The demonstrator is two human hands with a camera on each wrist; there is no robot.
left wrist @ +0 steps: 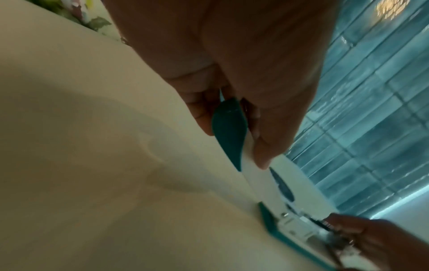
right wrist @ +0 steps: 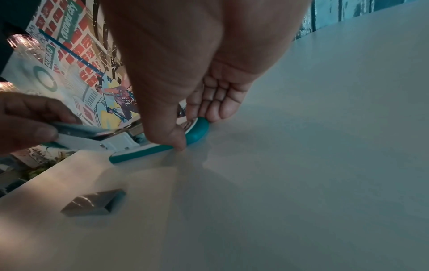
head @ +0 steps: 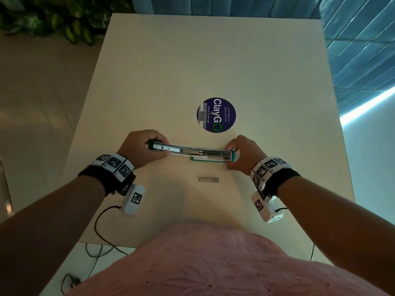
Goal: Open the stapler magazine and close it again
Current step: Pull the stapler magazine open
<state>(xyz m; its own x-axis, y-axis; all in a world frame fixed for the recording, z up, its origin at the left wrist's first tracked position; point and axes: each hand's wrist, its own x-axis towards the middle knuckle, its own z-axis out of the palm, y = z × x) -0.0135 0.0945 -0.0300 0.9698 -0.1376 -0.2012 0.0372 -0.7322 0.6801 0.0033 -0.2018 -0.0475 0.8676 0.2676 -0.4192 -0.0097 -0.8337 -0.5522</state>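
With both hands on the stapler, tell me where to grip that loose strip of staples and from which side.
Pinch the strip of staples across its two long edges, coming straight down from above. It lies flat on the table, a thin narrow bar near the stapler, so its short ends offer little to hold.

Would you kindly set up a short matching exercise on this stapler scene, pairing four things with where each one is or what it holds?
Things:
1. left hand
2. right hand
3. strip of staples
4. round sticker

Places:
A. lies loose on the table, nearer the person than the stapler
B. holds the teal end of the base
C. grips the swung-open top
D. stuck on the table beyond the stapler

Pairs: 1-C, 2-B, 3-A, 4-D
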